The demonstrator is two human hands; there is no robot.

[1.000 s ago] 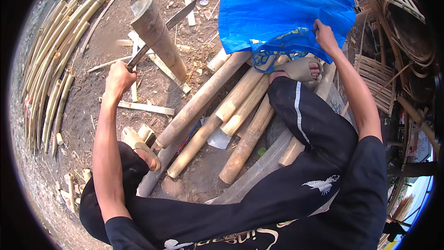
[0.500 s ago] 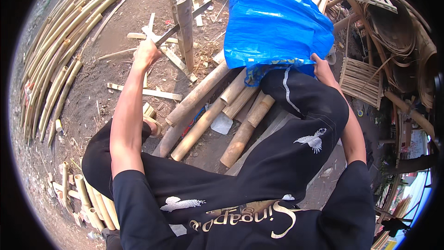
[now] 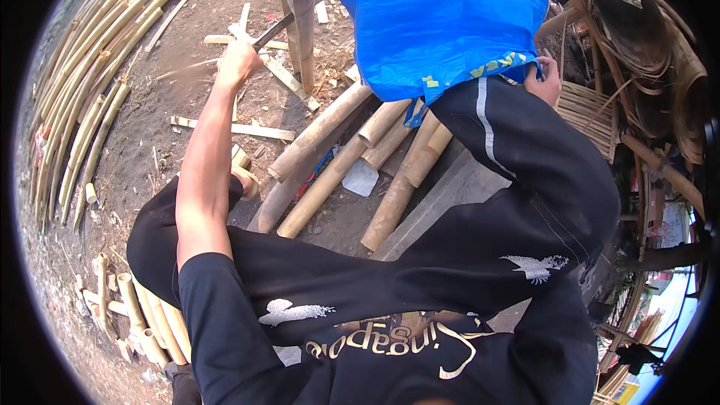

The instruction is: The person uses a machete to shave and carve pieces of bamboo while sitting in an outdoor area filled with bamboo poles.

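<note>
My left hand is closed round the grip of a long dark-bladed knife. Its blade slants up and away, crossing an upright wooden post; whether it touches the post I cannot tell. On the right, my right hand has its fingers bent at the near corner of a blue plastic sheet with a yellow-patterned edge. The sheet drapes over my right lower leg and hides part of it. Under the sheet's near edge lie several cut bamboo pieces.
Long bamboo poles are stacked at the left. Split strips are scattered on the dirt near the post. Short bamboo lengths lie at the lower left. Slatted bamboo panels and dark curved sheets stand at the right.
The blue sheet has shifted away from me and slightly left. My right knee has swung right, and my right hand has moved up and right with the sheet's corner. The left hand stays nearly still.
</note>
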